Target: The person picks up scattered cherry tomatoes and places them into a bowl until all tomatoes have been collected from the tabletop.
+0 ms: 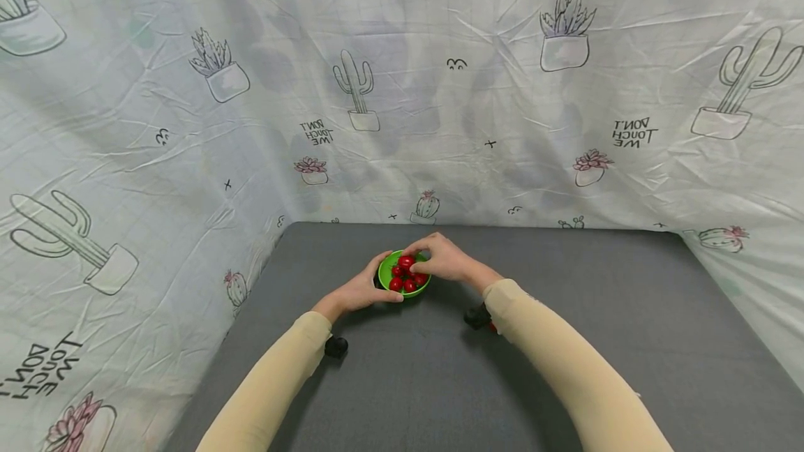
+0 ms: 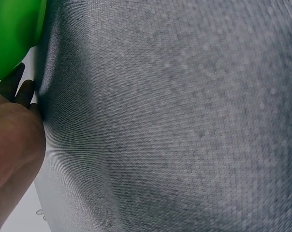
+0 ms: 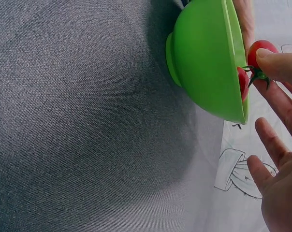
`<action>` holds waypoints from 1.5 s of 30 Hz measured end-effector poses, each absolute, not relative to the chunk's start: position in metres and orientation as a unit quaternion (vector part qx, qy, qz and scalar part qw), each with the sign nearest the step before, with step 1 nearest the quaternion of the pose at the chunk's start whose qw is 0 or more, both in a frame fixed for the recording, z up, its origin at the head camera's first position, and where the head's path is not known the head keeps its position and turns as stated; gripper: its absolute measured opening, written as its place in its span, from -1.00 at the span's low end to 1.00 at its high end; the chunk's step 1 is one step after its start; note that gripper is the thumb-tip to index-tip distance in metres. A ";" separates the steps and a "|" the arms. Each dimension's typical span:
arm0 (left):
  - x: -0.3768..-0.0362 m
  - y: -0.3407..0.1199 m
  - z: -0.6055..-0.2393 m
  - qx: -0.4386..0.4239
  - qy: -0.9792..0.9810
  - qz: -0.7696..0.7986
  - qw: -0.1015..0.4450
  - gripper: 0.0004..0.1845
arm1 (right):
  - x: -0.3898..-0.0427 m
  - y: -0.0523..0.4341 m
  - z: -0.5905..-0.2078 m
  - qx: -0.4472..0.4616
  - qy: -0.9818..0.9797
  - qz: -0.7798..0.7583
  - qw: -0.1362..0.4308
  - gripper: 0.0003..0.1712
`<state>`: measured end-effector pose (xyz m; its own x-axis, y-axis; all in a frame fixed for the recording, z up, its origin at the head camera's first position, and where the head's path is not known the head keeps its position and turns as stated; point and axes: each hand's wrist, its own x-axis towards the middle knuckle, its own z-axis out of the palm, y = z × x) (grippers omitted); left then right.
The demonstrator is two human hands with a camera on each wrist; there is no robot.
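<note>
Grey mat, hands cupping bowl

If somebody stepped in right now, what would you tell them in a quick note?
Left hand: steadies the green bowl at its near-left side.
Right hand: over the bowl's far-right rim, fingertips pinching a red tomato by the rim.
Bowl stands on the grey mat and holds several tomatoes.
Done: several tomatoes lie in the bowl.
Left: cannot tell whether the pinched tomato is going in or coming out.
</note>
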<state>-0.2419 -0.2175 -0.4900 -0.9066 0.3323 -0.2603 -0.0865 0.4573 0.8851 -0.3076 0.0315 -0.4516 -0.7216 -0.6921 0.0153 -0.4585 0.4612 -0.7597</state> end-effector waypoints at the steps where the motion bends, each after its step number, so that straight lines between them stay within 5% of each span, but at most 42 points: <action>1: -0.242 -0.218 -0.490 0.075 0.829 0.516 0.203 0.15 | -0.307 0.031 -0.452 -0.341 0.843 -0.388 0.150 -0.61; 31: -0.262 -0.224 -0.493 0.090 0.828 0.515 0.205 0.12 | -0.319 0.041 -0.442 -0.324 0.848 -0.397 0.135 -0.60; 45: -0.262 -0.222 -0.495 0.085 0.839 0.502 0.190 0.15 | -0.323 0.085 -0.433 -0.312 0.851 -0.404 0.123 -0.61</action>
<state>-0.2620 -0.2223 -0.4946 -0.9136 0.3330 -0.2333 -0.0484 0.4807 0.8756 -0.3226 0.0854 -0.4329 -0.7744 -0.6313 0.0423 -0.4322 0.4790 -0.7641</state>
